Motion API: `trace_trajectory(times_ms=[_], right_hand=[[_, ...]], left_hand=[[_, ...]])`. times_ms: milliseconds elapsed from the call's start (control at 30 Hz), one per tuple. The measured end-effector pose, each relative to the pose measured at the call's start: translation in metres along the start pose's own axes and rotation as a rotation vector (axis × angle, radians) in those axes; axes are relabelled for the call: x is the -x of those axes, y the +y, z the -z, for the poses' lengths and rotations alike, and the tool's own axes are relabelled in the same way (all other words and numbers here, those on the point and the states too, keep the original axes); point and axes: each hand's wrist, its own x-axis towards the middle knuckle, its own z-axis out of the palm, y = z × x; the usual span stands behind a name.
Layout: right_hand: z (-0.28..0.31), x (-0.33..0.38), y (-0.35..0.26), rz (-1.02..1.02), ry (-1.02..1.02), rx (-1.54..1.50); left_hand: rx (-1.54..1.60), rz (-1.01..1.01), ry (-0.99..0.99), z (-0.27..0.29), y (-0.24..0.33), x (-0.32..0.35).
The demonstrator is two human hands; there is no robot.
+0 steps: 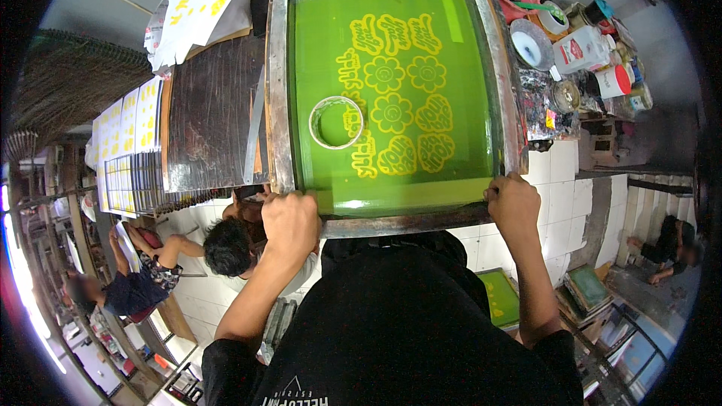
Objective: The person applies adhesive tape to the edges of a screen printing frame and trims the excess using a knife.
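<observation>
A screen printing frame (406,226) lies before me, its green mesh (323,37) marked with yellow flower, heart and lettering shapes. My left hand (291,222) is closed on the frame's near left corner. At the near right corner, my right hand (514,204) has its fingers curled round the frame's edge. A roll of tape (316,122) lies flat on the mesh, left of the middle. Parts of the fingers on both hands are hidden by the frame and the knuckles.
Left of the frame is a dark wooden board (214,116), with printed sheets (128,128) beyond it. A cluttered side table at right holds a plastic jug (583,50), a bowl (529,46) and jars. Other people sit or crouch at lower left and far right.
</observation>
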Motion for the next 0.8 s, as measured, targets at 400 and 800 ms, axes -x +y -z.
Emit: trace_trajectory(times_ms=[400, 800], right_hand=[[0.027, -0.005, -0.015, 0.331, 0.072, -0.209], [0.005, -0.006, -0.094, 0.769, -0.313, -0.042]], left_hand=[[0.399, -0.019, 0.007, 0.027, 0.006, -0.005], [0.639, -0.398, -0.057, -0.003, 0.073, -0.021]])
